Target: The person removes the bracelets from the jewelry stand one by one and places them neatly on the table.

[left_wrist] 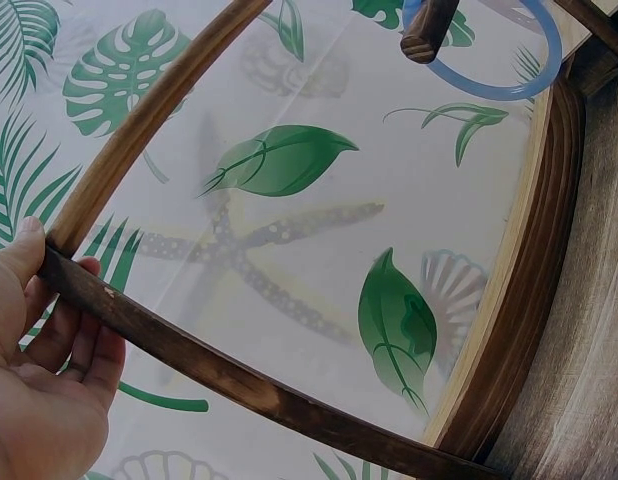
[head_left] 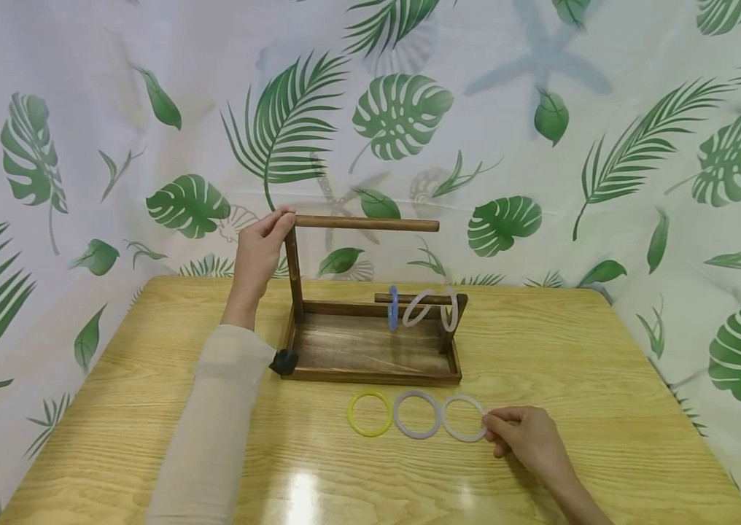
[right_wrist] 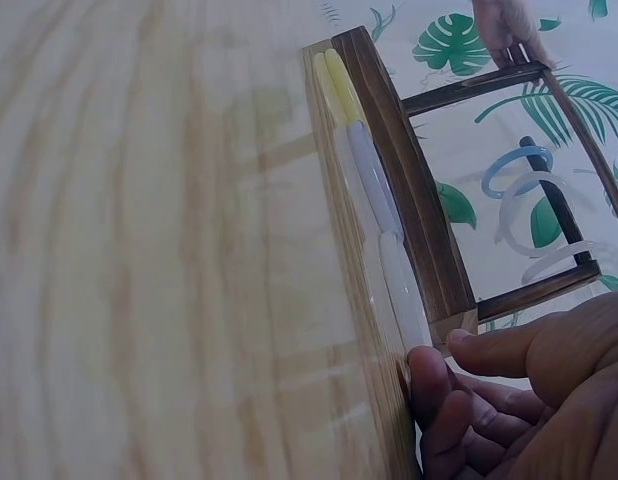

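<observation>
The left hand (head_left: 257, 251) grips the top corner of a wooden stand, where the upper rod (head_left: 370, 223) meets the tall post (head_left: 294, 273); thumb and curled fingers show around this corner in the left wrist view. On the table, the right hand (head_left: 531, 441) pinches the right edge of a white ring (head_left: 464, 397) between thumb and fingers. That ring lies flat beside a greyish-purple ring (head_left: 417, 435) and a yellow ring (head_left: 369, 434). A blue ring (head_left: 393, 308) and two pale rings hang on the lower rod (head_left: 380, 298). The upper rod holds no ring.
The stand's shallow wooden tray (head_left: 370, 378) sits behind the row of rings on the wooden table (head_left: 541, 350). A dark object (head_left: 284, 362) is at the left sleeve's cuff, by the tray's front left corner. A leaf-patterned cloth (head_left: 397, 175) hangs behind.
</observation>
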A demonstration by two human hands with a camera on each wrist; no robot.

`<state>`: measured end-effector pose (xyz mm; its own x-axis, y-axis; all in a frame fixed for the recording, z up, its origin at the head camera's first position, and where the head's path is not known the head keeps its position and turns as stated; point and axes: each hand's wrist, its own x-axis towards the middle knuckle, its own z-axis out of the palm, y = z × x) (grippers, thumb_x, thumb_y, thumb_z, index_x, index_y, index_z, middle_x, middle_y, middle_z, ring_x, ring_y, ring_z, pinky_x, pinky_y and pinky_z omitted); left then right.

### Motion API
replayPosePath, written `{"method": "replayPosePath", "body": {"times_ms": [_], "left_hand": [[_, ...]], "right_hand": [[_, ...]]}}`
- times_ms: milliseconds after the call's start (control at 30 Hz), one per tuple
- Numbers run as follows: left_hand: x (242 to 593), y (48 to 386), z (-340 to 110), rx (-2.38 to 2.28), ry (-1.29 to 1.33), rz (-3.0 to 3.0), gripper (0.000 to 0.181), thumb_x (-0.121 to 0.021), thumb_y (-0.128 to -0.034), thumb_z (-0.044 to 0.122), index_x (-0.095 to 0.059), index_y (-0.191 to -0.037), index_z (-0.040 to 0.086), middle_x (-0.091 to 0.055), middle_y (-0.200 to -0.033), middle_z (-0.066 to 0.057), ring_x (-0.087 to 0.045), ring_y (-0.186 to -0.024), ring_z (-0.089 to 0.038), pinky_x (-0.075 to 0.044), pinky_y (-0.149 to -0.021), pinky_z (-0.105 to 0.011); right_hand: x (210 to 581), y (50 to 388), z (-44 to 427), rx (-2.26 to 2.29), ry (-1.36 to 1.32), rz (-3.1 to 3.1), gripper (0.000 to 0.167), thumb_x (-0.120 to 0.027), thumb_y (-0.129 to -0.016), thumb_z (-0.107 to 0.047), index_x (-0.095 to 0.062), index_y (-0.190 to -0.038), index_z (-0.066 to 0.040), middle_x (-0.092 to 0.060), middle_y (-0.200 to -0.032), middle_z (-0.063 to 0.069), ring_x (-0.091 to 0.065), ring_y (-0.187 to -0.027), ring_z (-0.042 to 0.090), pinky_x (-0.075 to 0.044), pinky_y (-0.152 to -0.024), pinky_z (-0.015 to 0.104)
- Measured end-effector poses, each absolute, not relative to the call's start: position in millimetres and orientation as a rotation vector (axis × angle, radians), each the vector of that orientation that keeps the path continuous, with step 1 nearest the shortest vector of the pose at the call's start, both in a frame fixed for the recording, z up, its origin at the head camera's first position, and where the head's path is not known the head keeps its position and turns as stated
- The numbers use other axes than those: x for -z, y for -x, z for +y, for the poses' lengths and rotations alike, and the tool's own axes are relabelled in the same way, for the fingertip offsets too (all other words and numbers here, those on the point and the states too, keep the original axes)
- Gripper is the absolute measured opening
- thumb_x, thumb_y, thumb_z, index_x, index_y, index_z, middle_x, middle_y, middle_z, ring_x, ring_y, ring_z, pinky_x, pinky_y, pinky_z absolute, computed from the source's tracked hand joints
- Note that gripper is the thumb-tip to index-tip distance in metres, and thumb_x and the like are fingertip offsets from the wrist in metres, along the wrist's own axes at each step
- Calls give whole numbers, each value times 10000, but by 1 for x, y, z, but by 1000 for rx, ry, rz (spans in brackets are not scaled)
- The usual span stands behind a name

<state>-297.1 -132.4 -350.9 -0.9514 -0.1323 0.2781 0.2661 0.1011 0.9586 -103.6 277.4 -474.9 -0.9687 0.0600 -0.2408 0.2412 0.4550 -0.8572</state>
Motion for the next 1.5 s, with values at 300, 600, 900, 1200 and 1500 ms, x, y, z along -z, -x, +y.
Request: {"method": "replayPosePath", "body": {"times_ms": [300,600,900,1200,1500], "left_hand": [[351,296,-133,1926,129,-2087,467,-647,-1044,336,-648,-1394,27,-588,-1474,-75,-514,-1391,-221,-421,-1141,-332],[352,298,-134,1923,130,-2085,465,-645,-1045,337,-651,-1390,25,-593,-1468,-76,-516,-1389,-222,-420,-1142,-334],[352,298,-134,1915,133,-2087,459,-649,-1043,341,-659,-1385,36,-605,-1454,-80,-521,-1384,-216,-423,-1140,-335],[352,298,-134,1920,141,-2079,438,-655,-1041,333,-674,-1370,44,-606,-1452,-81,-519,-1385,-208,-424,-1138,-328],[352,299,-133,1905,126,-2091,456,-657,-1038,344,-670,-1373,36,-615,-1441,-87,-527,-1376,-212,-428,-1134,-335]], "right_hand": [[474,109,281,1497,-287,2581,258,-681,-1003,-70,-694,-1137,150,-722,-801,90,-687,-630,231,-599,-575,285],[457,118,286,1391,-225,2696,323,-689,-1017,-187,-718,-1196,80,-754,-913,92,-696,-691,221,-474,-499,238],[440,131,294,1395,-153,2737,415,-676,-1032,-268,-692,-1262,77,-762,-1033,162,-723,-754,241,-471,-494,257],[421,144,296,1397,-100,2799,483,-659,-1038,-347,-678,-1303,56,-756,-1054,162,-703,-820,210,-554,-604,303],[407,163,299,1441,95,2858,465,-641,-1048,-353,-674,-1337,10,-751,-1132,147,-666,-869,47,-569,-701,250]]}}
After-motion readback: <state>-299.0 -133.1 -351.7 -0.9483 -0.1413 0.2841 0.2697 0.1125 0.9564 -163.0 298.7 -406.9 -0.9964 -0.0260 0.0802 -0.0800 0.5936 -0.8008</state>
